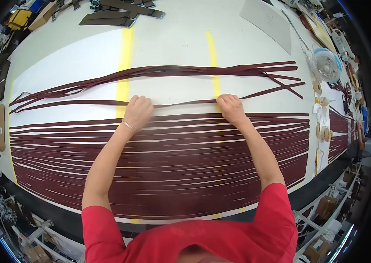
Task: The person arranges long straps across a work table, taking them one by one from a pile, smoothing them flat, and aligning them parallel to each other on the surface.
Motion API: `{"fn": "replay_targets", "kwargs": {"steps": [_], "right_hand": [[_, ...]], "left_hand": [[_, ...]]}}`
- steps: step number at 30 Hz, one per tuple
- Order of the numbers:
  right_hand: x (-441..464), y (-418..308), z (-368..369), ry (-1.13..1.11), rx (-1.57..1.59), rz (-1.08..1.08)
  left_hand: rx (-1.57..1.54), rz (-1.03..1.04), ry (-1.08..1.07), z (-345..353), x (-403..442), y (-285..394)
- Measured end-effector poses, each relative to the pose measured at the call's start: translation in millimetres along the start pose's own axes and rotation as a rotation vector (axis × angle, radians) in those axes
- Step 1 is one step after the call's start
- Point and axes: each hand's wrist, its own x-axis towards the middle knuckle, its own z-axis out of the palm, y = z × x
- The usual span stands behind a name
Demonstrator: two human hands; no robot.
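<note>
One long maroon strip — flat, narrow and ribbon-like, with a matte look — lies crosswise over the middle of the counter, gripped at two places by the person. The left hand is closed in a fist around it, knuckles up, and the right hand is closed on it too, fingers curled under; the stretch between them runs almost straight, with a slight twist. One thin bracelet circles the left wrist. Just beyond the hands lies one loose bundle of similar maroon strips, overlapping in the middle and fanning apart at the right, where four ends can be made out. On the near side, a broad spread of maroon strips covers the counter, laid side by side with thin pale gaps between some; they are too close-set to count. Two yellow stripes cross the smooth, pale counter from far to near, one wider than the other. At the far edge sits one pile of dark brown straps, flat and overlapping, too jumbled to number. One smooth, grey sheet with straight edges lies at the far right, and near the right edge is one round fan, white with blue on its rim.
</note>
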Motion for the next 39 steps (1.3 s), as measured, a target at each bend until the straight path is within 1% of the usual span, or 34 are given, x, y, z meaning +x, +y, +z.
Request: {"fn": "replay_targets", "kwargs": {"steps": [1,3,6,12,15,18,21,22,25,26,29,32,33,34,35,38,39], "right_hand": [[-8.4,7.7,-3.3,0.040,-0.009,-0.024],[-22.1,15.6,-8.7,0.032,-0.014,-0.009],[-31.0,18.6,-14.0,0.016,-0.009,0.001],[-34.2,19.4,-14.7,0.027,0.019,0.001],[-36.1,20.9,-15.5,0.035,0.018,0.059],[-29.3,31.7,-26.5,-0.142,0.157,0.271],[-18.2,47.1,-31.6,-0.435,0.515,0.726],[-16.9,54.8,-27.9,-0.409,0.640,0.730],[-2.7,70.4,-29.4,-0.613,0.743,0.812],[0.7,69.7,-29.6,-0.602,0.728,0.817],[4.1,69.4,-31.8,-0.647,0.744,0.836],[6.6,65.7,-36.5,-0.641,0.733,0.835],[5.6,65.6,-35.6,-0.646,0.732,0.835],[3.2,65.7,-33.1,-0.607,0.735,0.774],[2.7,64.7,-33.2,-0.610,0.718,0.759],[1.5,61.9,-33.1,-0.583,0.673,0.714],[-0.9,61.6,-30.8,-0.596,0.640,0.703]], "left_hand": [[0.015,-0.010,-0.016,-0.1,-3.4,1.6],[0.043,-0.031,-0.051,-0.7,-9.9,5.6],[0.054,-0.032,-0.019,-2.5,-12.4,8.4],[-0.021,-0.077,-0.017,-1.3,-15.4,7.7],[-0.055,-0.085,-0.039,-1.4,-15.0,4.5],[-0.230,-0.236,-0.118,0.5,-13.8,-5.7],[-0.490,-0.540,-0.394,5.2,-2.1,-17.3],[-0.522,-0.657,-0.476,-2.7,8.7,-17.5],[-0.598,-0.736,-0.557,-0.2,16.8,-27.9],[-0.641,-0.710,-0.512,7.1,12.4,-32.3],[-0.723,-0.744,-0.592,-1.5,19.7,-34.2],[-0.776,-0.743,-0.611,-2.7,20.6,-37.2],[-0.771,-0.737,-0.651,-4.0,20.8,-38.3],[-0.761,-0.732,-0.689,-6.4,21.2,-39.9],[-0.747,-0.726,-0.727,-9.2,24.2,-39.5],[-0.300,-0.607,-0.844,-17.9,43.8,-28.3],[-0.225,-0.466,-0.635,-11.3,52.6,-17.5]]}}
